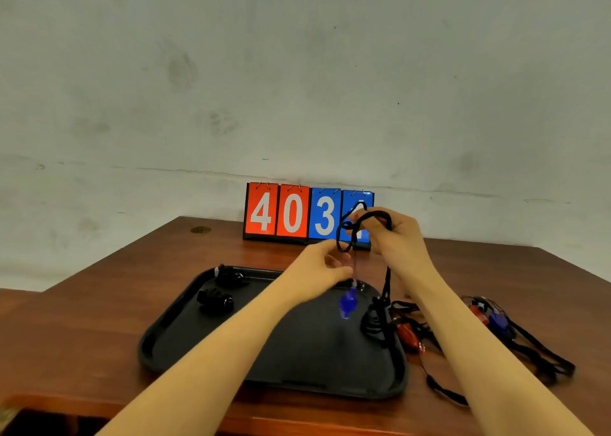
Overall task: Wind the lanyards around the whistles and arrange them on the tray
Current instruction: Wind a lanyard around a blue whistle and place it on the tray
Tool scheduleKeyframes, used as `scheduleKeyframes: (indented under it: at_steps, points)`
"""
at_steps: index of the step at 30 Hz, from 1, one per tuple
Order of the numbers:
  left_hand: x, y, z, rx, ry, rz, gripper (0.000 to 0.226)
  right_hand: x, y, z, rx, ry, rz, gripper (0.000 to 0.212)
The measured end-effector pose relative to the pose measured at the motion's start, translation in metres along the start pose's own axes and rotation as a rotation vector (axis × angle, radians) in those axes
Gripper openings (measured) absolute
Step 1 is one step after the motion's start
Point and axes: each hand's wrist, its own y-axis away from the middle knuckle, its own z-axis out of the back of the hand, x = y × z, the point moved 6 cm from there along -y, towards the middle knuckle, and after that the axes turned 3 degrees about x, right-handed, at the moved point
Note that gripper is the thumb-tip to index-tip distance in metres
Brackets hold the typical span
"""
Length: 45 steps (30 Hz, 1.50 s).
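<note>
1. Black plastic tray (158,343), on the brown wooden bench (99,320), towards its near edge. It carries two dark wound bundles (215,300), which appear to be whistles already wrapped in their lanyards, at the tray's far left corner. A further dark bundle (373,323) lies at the tray's right rim; whether it is finished cannot be told.

2. Translucent blue plastic whistle (347,303), in hand, hanging in the air over the right part of the tray from its black cord lanyard (380,217). Not yet wound.

3. Right hand (396,234), raised above the far edge of the tray, fingers curled round gathered loops of the lanyard; one strand trails down from it to the tray's right rim.

4. Left hand (324,267), just beside the right and lower, fingertips pinched at the cord just above the whistle.

5. Unwound stock on the bench, right of the tray: a red whistle (408,333) beside the rim and a red-and-blue pair (492,316) farther right, all with loose black lanyards.

6. Judged progress: two placed for certain, one under way, at least three left.

7. Red and blue flip scoreboard (291,214), at the bench's far edge.
</note>
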Motion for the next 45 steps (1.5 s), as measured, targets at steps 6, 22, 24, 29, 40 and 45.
scheduleKeyframes:
  at_steps: [6, 22, 24, 29, 40, 45]
  points:
    - [0.001, -0.001, -0.01, -0.164, 0.03, 0.006, 0.017, 0.01, 0.002, 0.006, -0.025, -0.042, 0.045, 0.026]
    - [0.022, 0.003, 0.048, -0.368, -0.241, -0.008, 0.025, -0.053, 0.003, -0.02, 0.429, 0.291, -0.218, 0.054]
    - [0.025, -0.002, 0.053, -0.359, -0.282, -0.005, 0.025, -0.057, 0.005, -0.027, 0.566, 0.281, -0.225, 0.077]
    - [0.032, -0.013, 0.056, -0.29, -0.461, -0.034, 0.027, -0.058, -0.003, -0.038, 0.439, 0.168, -0.181, 0.089]
    - [0.036, -0.034, 0.053, -0.309, -0.471, -0.135, 0.024, -0.082, -0.035, -0.063, 0.308, 0.148, -0.091, 0.012]
    - [0.054, -0.038, 0.051, -0.269, -0.256, -0.11, 0.014, -0.099, -0.04, -0.059, 0.101, -0.327, -0.249, 0.009]
